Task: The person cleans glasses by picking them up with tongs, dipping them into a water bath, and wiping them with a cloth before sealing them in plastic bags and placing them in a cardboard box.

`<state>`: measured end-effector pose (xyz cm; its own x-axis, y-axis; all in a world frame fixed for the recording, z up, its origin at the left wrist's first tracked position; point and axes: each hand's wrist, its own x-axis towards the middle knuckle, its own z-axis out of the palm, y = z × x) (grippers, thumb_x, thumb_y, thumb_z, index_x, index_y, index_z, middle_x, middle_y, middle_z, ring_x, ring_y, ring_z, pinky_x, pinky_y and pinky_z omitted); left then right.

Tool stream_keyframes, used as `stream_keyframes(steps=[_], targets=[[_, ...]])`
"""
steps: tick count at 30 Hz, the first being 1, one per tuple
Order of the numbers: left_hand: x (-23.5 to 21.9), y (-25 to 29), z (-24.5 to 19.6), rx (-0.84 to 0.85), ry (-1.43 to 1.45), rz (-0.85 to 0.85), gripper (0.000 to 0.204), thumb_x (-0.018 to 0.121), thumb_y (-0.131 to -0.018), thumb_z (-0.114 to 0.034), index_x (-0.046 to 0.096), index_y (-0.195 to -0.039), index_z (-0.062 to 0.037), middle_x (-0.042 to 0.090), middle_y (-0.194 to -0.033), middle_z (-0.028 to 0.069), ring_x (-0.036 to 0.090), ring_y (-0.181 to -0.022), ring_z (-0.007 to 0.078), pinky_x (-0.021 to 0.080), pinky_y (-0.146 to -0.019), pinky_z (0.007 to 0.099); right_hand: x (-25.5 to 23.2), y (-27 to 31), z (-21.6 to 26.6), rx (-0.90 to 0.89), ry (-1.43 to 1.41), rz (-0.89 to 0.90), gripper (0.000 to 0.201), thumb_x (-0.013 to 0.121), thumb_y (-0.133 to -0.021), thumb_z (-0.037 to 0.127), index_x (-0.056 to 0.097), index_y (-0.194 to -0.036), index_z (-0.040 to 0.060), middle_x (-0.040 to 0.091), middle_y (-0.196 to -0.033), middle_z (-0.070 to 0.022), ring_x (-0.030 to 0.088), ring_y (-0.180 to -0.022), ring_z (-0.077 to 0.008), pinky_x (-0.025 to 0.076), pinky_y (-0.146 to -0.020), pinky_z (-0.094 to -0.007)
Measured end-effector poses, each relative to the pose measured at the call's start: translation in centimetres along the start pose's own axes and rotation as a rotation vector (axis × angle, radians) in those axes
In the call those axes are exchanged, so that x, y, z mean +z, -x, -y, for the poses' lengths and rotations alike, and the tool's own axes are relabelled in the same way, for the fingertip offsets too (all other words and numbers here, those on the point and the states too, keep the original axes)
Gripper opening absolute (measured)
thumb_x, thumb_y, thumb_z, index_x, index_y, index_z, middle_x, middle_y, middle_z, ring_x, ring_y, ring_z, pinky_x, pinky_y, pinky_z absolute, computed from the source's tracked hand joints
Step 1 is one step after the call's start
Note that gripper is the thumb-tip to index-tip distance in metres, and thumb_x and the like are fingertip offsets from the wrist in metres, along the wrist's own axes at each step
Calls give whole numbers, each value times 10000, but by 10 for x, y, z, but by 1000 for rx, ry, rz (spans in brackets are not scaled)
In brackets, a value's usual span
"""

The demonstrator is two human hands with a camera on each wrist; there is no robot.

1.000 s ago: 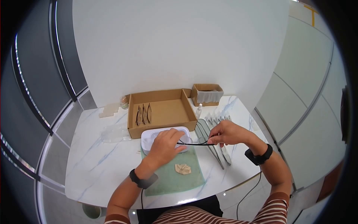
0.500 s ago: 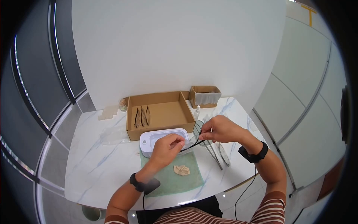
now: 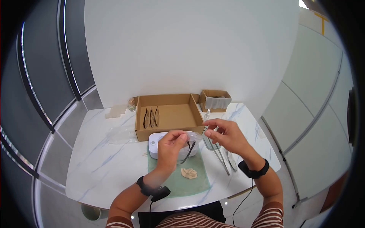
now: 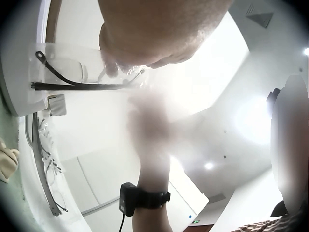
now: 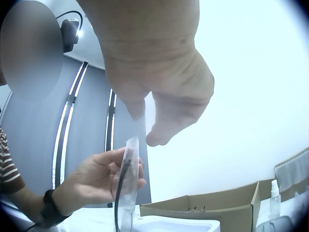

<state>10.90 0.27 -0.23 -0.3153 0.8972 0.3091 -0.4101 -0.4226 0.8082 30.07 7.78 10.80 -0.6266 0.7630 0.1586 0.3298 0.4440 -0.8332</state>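
The left hand (image 3: pixel 170 150) pinches the top of a clear plastic bag (image 5: pixel 128 193) between thumb and fingers. Inside the bag are glasses with dark temples (image 3: pixel 188 151), hanging over the white tub (image 3: pixel 153 143). In the left wrist view the dark temples (image 4: pixel 77 87) show through the plastic. Just right of the bag is the right hand (image 3: pixel 228 137), thumb and index finger apart, with nothing between them; the right wrist view shows this hand (image 5: pixel 164 92) above the bag's top edge.
Behind the tub is a cardboard box (image 3: pixel 171 114) with several bagged glasses at its left. A smaller lined box (image 3: pixel 215 101) and a spray bottle (image 3: pixel 207 114) stand back right. More glasses (image 3: pixel 230 160) lie right; a beige cloth (image 3: pixel 189 173) rests on a green mat (image 3: pixel 167 186).
The right hand has let go of the dark temples and moved apart from the bag. The glasses, stretched between both hands before, now hang in the bag from the left hand.
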Motion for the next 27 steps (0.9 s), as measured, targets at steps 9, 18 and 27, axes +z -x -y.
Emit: stream_keyframes(steps=[9,18,27], targets=[[6,4,-4,100,-41,-23,136,634,-1008,-73,644,-1114,11,687,-1040,57,645,-984,116,526,-884,269,62,-4,-35,-165,-328,-104,369,831,-857,195,709,-1152,11,721,-978,-33,618,-781,-65,491,-646,-226],[-11,-7,-7,104,-189,18,125,637,-1002,-67,629,-1084,26,674,-1007,43,626,-926,79,510,-833,232,75,-30,-52,-192,-392,-51,184,785,-907,176,745,-966,5,717,-845,9,522,-625,-5,413,-553,-190],[-11,-11,-3,77,-251,-20,126,632,-1010,-82,623,-1065,32,678,-968,45,624,-902,83,515,-806,232,68,-39,-49,-181,-278,-29,181,773,-901,183,763,-955,11,718,-800,15,543,-615,-19,432,-560,-203]])
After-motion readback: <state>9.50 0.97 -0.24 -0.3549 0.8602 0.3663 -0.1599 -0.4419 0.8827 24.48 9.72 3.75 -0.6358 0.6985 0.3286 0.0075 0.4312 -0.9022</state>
